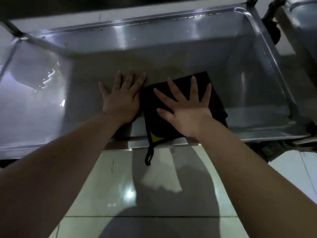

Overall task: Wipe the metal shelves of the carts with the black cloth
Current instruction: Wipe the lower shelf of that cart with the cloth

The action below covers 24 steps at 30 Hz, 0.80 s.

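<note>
A folded black cloth [214, 100] with a yellow tag and a hanging loop lies on the low metal shelf [248, 79] of a cart, near its front rim. My right hand [185, 109] presses flat on the cloth, fingers spread wide. My left hand [122, 98] rests flat on the bare shelf just left of the cloth, fingers apart, its edge touching the cloth's left side. The cloth's loop dangles over the shelf's front edge.
A metal cart post [34, 40] slants across the back left. A second cart's shelf [301, 18] stands at the far right, with a dark caster [276, 35] between them. Glossy pale floor tiles [137, 186] lie below the shelf's front rim.
</note>
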Tool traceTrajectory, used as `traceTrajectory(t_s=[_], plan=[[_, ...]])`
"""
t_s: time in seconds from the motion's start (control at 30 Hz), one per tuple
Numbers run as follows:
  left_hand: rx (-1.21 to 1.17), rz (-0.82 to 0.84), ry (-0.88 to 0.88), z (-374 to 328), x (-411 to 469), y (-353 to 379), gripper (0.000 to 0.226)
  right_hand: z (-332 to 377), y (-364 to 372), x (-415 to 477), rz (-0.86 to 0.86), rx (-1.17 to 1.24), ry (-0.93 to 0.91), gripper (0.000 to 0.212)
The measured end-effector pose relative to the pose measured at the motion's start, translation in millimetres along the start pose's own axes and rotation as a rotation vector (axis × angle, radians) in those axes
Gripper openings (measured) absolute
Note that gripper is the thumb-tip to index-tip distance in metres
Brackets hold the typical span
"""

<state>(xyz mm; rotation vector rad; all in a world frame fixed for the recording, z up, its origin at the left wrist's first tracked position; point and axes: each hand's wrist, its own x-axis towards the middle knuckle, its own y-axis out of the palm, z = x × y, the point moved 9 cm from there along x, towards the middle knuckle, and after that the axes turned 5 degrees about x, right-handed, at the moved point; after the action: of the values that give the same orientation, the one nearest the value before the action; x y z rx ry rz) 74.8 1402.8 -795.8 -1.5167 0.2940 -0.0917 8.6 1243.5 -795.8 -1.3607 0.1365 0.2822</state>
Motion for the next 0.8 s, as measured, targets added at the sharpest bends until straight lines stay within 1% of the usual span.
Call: traceTrajectory(t_s=[0.17, 0.27, 0.37, 0.5, 0.57, 0.67, 0.73, 0.8], plan=[[-0.018, -0.007, -0.008, -1, -7, 3, 0.052, -36, -21, 67, -0.036, 0.008, 0.124, 0.06], [-0.023, -0.004, -0.01, -1, -5, 3, 0.052, -46, -36, 109, -0.007, 0.048, 0.182, 0.062], [-0.037, 0.007, -0.011, 0, -5, 2, 0.052, -49, -40, 123, 0.017, 0.067, 0.199, 0.064], [-0.057, 0.005, -0.026, 4, -6, 1, 0.052, -41, -31, 81, -0.004, 0.074, 0.146, 0.065], [-0.055, -0.006, -0.029, 3, -6, 1, 0.052, -36, -19, 35, -0.012, 0.067, 0.143, 0.064], [-0.045, -0.017, -0.028, 1, -7, 0, 0.052, -22, 3, -33, 0.039, 0.019, 0.135, 0.065], [-0.033, -0.014, -0.028, 3, -8, 2, 0.052, -17, 8, -46, 0.066, -0.011, 0.113, 0.065], [-0.032, -0.012, -0.025, 4, -8, 2, 0.051, -19, 2, -27, 0.058, 0.001, 0.106, 0.063]])
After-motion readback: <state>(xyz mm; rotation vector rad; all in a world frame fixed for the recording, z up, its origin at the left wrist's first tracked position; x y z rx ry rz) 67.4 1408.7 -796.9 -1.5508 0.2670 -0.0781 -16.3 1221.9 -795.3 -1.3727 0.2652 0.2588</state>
